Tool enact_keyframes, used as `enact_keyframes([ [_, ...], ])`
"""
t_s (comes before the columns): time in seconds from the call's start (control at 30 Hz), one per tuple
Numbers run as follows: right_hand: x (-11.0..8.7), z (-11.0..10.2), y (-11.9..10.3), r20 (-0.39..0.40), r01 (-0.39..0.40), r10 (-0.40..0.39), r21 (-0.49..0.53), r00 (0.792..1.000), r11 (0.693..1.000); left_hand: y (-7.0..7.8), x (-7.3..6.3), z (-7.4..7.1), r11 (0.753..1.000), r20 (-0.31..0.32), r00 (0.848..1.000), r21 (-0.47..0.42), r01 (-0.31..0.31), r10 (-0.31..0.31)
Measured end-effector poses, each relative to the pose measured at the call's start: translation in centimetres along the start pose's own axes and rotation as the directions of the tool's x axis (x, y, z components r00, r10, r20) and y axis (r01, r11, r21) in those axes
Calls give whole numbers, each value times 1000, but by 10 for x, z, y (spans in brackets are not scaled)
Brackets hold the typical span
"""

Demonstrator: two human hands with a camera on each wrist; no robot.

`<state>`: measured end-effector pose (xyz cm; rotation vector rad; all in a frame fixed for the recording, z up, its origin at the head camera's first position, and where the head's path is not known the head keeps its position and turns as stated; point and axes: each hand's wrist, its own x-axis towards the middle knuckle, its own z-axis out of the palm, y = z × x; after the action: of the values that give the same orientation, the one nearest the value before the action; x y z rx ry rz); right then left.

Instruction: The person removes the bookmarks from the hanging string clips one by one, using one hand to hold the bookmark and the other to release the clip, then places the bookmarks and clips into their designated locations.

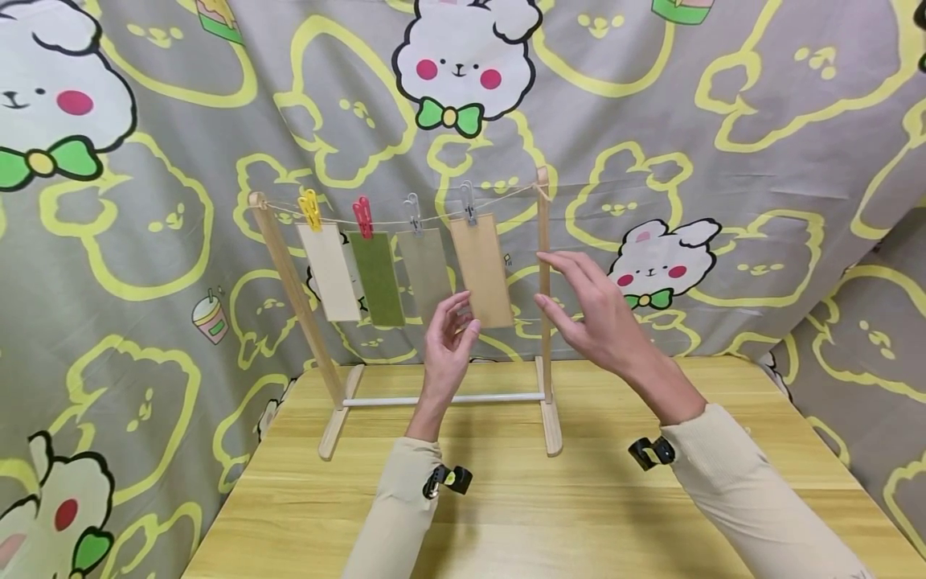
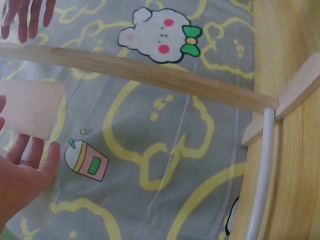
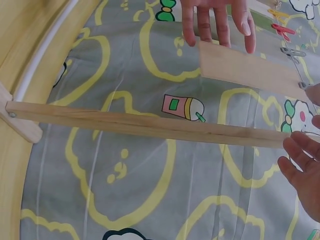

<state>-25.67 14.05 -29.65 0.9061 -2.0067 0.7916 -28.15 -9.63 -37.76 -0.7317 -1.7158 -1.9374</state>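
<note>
A tan card (image 1: pixel 483 269) hangs by a grey clothespin (image 1: pixel 469 203) at the right end of a string. My left hand (image 1: pixel 447 342) is beside that card's lower left edge, its fingers relaxed and pinching nothing; whether they touch the card I cannot tell. At the right post (image 1: pixel 545 322) of the wooden stand, my right hand (image 1: pixel 596 314) has its fingers spread and holds nothing. Further left along the string hang a grey-beige card (image 1: pixel 423 265) on another grey clothespin (image 1: pixel 413 212), a green card (image 1: pixel 376 281) on a red clothespin (image 1: pixel 363 217) and a cream card (image 1: pixel 329 273) on a yellow clothespin (image 1: pixel 309 211).
The stand's left post (image 1: pixel 297 297) leans slightly outward. A white rod (image 1: pixel 499 397) joins the two wooden feet low down, above the wooden table (image 1: pixel 550 515). Behind everything hangs a grey cloth (image 1: pixel 651 104) with rabbit prints.
</note>
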Motion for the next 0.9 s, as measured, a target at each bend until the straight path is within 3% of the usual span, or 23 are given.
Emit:
enact_keyframes([
  [0.57,30,0,-11,14,38,-38,-7,999,999,0,3,5,999,-44,998,-17,-34,34],
  [0.9,42,0,-13,28,47,-47,-12,999,999,2,3,6,999,-107,994,-39,-13,9],
])
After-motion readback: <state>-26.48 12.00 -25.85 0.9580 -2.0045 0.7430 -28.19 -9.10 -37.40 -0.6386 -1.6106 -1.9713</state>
